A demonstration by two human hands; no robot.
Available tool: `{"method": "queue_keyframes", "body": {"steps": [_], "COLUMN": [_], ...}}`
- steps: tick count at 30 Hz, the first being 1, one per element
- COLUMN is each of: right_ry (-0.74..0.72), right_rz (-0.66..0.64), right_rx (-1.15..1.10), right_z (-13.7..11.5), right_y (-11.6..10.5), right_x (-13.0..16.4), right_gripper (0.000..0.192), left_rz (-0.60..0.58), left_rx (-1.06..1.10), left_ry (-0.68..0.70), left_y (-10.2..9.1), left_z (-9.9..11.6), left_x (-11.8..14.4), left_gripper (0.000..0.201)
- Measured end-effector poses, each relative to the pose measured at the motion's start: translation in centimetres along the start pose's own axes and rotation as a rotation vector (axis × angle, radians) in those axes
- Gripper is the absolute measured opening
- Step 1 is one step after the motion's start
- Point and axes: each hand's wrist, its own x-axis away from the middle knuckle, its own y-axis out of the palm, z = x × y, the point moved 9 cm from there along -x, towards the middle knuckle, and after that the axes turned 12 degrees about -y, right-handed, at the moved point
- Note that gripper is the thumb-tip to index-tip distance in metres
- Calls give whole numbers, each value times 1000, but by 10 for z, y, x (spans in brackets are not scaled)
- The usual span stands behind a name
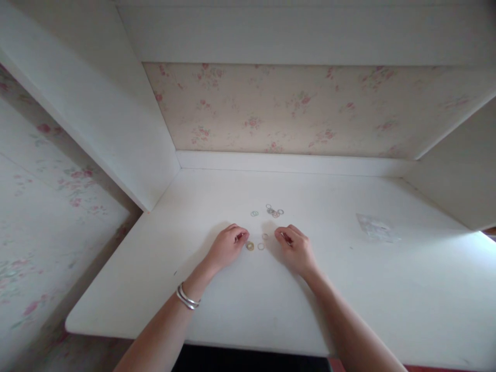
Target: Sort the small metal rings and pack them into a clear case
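My left hand point(228, 244) rests low over the desk with thumb and index fingertip pinched together; whatever is between them is too small to make out. Just beside its fingertips lies a small stack of gold-coloured rings point(250, 246). My right hand point(296, 248) is also closed in a pinch, its contents hidden. Between the hands are two thin rings, a pinkish one point(265, 236) and a pale gold one point(261, 246). Farther back sit a pair of overlapping silver rings point(254, 213) and a loose cluster of silver and pinkish rings point(273, 212).
A clear plastic bag point(375, 228) lies on the white desk point(387, 294) to the right. White side panels stand left and right, with a low ledge point(294, 164) and floral wallpaper point(287, 111) behind. A dark seat or drawer shows below the front edge.
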Motion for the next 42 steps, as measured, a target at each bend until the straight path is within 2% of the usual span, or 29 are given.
{"method": "queue_keyframes", "body": {"steps": [3,8,12,16,20,22,27,30,34,42], "right_ry": [81,96,88,74,73,82,104,112,117,114], "right_rz": [39,41,34,23,37,35,28,19,6,1], "right_rx": [-3,-36,-48,-60,-72,-76,-89,-78,-69,-56], "right_z": [15,17,17,19,21,22,25,27,28,26], "right_y": [-4,-3,-2,-1,-1,-1,0,1,1,1], "right_x": [-1,-2,-2,-3,-4,-4,-5,-5,-4,-4], "right_gripper": [23,22,21,21,22,22,22,22,22,23], "left_rz": [-20,4,-3,-35,-88,-98,-60,-95,-167,-217], "left_rx": [-80,-389,-580,-618,-563,-469,-266,-290,-377,-485], "left_ry": [28,112,140,155,159,150,128,177,232,241], "left_y": [9,29,45,55,59,53,23,20,31,41], "left_z": [20,56,67,68,64,60,50,51,54,54], "left_x": [0,-3,-10,-13,-17,-19,-21,-11,2,2], "left_gripper": [25,25,27,25,21,18,17,17,19,23]}}
